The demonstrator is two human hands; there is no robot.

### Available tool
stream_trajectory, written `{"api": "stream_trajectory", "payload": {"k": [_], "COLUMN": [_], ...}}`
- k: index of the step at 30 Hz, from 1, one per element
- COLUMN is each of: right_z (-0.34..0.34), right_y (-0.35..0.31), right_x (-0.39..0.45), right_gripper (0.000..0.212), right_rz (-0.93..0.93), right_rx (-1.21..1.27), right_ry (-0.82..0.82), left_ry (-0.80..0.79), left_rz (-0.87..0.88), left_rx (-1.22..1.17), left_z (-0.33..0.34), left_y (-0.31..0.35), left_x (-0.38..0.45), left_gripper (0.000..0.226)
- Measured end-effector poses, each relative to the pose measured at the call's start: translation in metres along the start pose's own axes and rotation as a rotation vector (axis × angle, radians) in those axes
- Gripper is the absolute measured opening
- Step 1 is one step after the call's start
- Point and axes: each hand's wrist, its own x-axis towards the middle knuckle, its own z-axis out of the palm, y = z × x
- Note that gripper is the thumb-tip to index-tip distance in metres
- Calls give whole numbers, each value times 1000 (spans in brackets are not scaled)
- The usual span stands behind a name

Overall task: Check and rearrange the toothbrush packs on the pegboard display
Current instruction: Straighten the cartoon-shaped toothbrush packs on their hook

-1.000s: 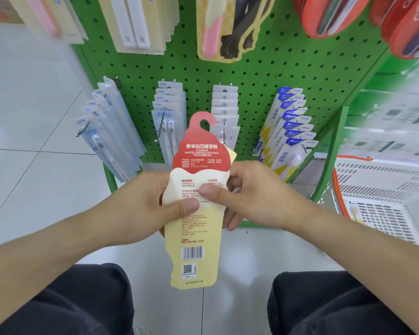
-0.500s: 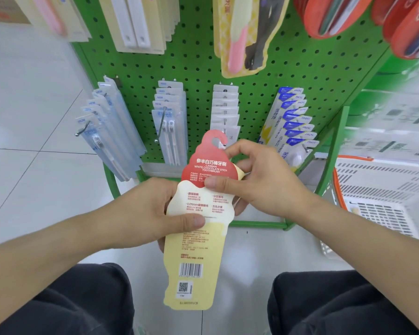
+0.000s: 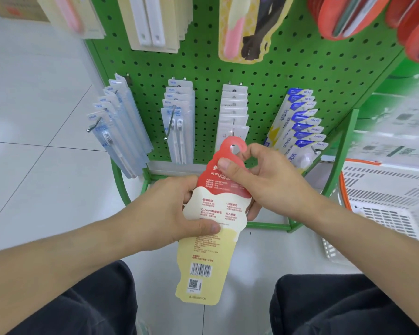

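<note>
Pack (image 3: 211,228) held back-side up before pegboard (image 3: 228,76): left hand (image 3: 169,213) clamps its middle to steady it, right hand (image 3: 264,180) pinches the red hook end, likely aiming it at a peg.

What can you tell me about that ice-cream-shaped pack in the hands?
The ice-cream-shaped pack is flat card, red on top, cream below, with a hook-shaped hanger, small print, a barcode and a QR code. Its back faces the camera, upright, slightly tilted, before the pegboard's lower row. The left hand grips its middle; the right hand pinches its red top.
</note>
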Motion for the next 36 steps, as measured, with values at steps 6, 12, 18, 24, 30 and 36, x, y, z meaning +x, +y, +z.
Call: {"api": "stream_trajectory", "payload": {"k": [6,12,18,24,30,36], "right_z": [-2,-12,-17,-19,-25,-32], "right_y": [8,11,2,-12,-25,-28], "right_x": [7,6,-1,-13,-25,-28], "right_gripper": [50,47,35,25,20,57], "right_rz": [-103,-63,-52,-95,-53,-172], "right_rx": [-177,-57,65,235,461,464], "right_ry": [113,71,136,156,131,200], "left_ry": [22,75,250,345,534,627], "left_rz": [30,4,42,349,510,428], "left_rx": [192,361,540,691,695,201], "left_z": [1,-4,1,31,28,10], "left_y": [-2,-2,3,-2,4,22], "left_x": [0,1,-4,-21,-9,-18], "left_gripper": [38,36,56,96,81,62]}}
